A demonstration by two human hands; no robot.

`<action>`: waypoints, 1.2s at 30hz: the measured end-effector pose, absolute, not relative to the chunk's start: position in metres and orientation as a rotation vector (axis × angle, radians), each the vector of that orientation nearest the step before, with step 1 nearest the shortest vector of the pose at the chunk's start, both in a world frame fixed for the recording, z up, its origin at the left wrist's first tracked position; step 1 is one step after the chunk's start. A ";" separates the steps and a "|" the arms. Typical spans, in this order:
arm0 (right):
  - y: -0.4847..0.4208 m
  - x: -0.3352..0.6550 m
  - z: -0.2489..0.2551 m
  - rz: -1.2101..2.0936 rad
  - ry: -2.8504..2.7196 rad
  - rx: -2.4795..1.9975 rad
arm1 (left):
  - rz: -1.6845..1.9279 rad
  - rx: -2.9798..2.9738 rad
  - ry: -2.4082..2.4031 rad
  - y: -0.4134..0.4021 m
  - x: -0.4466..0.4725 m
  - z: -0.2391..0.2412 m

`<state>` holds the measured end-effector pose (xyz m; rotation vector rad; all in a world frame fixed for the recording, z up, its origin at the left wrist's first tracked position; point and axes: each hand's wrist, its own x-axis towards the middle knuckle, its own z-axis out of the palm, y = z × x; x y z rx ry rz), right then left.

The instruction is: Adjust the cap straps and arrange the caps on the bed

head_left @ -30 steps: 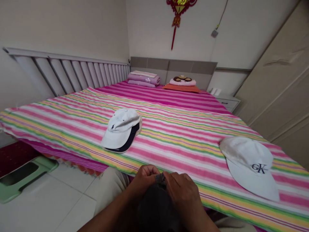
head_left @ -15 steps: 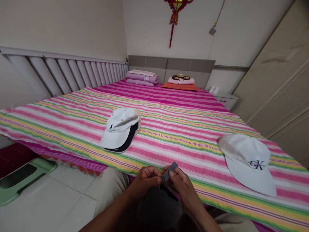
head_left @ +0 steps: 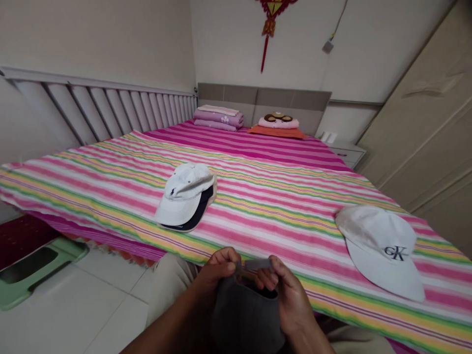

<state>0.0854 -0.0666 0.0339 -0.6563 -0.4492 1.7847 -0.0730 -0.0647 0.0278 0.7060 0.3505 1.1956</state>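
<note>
— What is being held?

— A dark grey cap (head_left: 243, 317), low in the view, just off the foot edge of the striped bed (head_left: 280, 196) and over the person's lap. Its back opening faces up, and a short grey strap (head_left: 257, 264) spans it.

— And the hands?

— The left hand (head_left: 217, 269) is curled tight, thumb and forefinger pinched on the strap's left end. The right hand (head_left: 289, 295) is closed the same way on the strap's right end, its other fingers bent around the cap's rim. Both grips are close together, near the bed's foot edge.

— What lies on the bed?

— On its left half, a white cap with a small emblem (head_left: 184, 194), resting on a navy brim. On its right half, near the foot edge, a white cap with dark letters (head_left: 379, 246). The two are well apart.

— Further off?

— At the head of the bed, folded purple bedding (head_left: 219, 119) and beside it an orange pillow (head_left: 277, 132) with a pink cushion on top. Left of the bed, on the floor, a green stool (head_left: 33, 270). Right of the bed's head, a pale nightstand (head_left: 346, 153). On the wall above the bed's head, a red knot ornament (head_left: 271, 19).
</note>
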 end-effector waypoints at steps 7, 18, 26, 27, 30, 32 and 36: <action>-0.062 0.096 0.040 1.754 -0.788 -0.867 | 1.230 0.728 0.491 -0.053 -0.080 0.034; -0.073 0.089 0.056 2.065 -0.633 -0.742 | 0.953 0.830 0.604 -0.038 -0.099 0.009; -0.053 0.116 0.066 1.968 -0.294 -0.770 | 0.623 0.838 0.490 -0.060 -0.100 -0.055; -0.050 0.121 0.067 1.926 -0.300 -0.775 | 0.628 0.816 0.476 -0.064 -0.099 -0.059; -0.040 0.132 0.065 1.752 -0.305 -0.837 | 0.791 0.690 0.457 -0.073 -0.100 -0.060; -0.034 0.138 0.061 1.656 -0.301 -0.924 | 0.969 0.604 0.458 -0.076 -0.108 -0.052; -0.024 0.151 0.039 1.533 -0.188 -1.103 | 1.182 0.523 0.481 -0.070 -0.135 -0.026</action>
